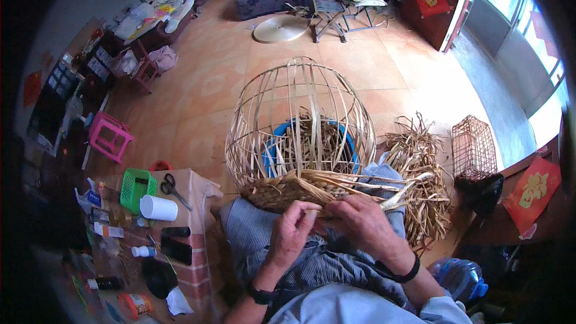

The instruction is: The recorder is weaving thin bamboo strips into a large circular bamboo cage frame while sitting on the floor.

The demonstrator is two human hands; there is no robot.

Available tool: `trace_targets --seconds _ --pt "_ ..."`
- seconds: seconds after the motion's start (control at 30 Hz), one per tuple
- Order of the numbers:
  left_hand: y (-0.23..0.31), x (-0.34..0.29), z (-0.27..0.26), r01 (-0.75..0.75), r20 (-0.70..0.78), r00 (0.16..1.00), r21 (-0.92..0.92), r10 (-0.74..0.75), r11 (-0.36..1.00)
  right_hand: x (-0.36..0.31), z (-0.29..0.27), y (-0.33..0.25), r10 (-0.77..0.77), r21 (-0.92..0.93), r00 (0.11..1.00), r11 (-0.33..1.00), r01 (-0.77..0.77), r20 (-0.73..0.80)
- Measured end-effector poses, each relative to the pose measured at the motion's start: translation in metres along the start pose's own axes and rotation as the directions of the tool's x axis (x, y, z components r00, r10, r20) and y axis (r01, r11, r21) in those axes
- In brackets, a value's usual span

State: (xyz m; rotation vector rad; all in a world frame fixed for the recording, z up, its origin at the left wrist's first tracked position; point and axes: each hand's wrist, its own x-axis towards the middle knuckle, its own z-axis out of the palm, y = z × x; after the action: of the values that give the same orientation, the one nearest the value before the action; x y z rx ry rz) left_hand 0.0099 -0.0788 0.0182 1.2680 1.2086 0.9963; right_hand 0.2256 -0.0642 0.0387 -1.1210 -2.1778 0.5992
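Observation:
A large open basket frame (300,93) of thin, pale splints rests on its side across my lap. Along its near edge runs a thick woven band (273,194) of brown dried plant stalks. Loose strips (384,189) of the same dried stalk stick out from the band to the right. My left hand (291,234) is closed, thumb and fingers pinching a stalk strip just below the band. Close beside it, my right hand (369,225) is closed too, its fingertips pressed on a strip at the band's lower edge. The fingers partly hide both strips.
A blue tub (274,150) of dried stalks stands behind the splints. A heap of stalks (420,204) and a wire cage (474,150) lie right. The left table (201,222) carries scissors (171,187), a green basket (135,189) and a white cylinder (159,208). A pink stool (110,135) stands left.

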Motion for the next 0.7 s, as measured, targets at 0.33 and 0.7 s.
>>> trace_targets --seconds 0.33,0.7 --pt "0.008 0.018 -0.022 -0.267 0.057 0.964 0.267 0.261 0.926 0.025 0.018 -0.005 0.322 0.619 0.94 0.718 -0.319 0.111" --pt "-0.019 0.084 -0.038 -0.235 -0.098 0.886 0.748 0.452 0.621 0.069 0.049 0.033 0.168 -0.049 0.941 0.98 -0.191 -0.293"
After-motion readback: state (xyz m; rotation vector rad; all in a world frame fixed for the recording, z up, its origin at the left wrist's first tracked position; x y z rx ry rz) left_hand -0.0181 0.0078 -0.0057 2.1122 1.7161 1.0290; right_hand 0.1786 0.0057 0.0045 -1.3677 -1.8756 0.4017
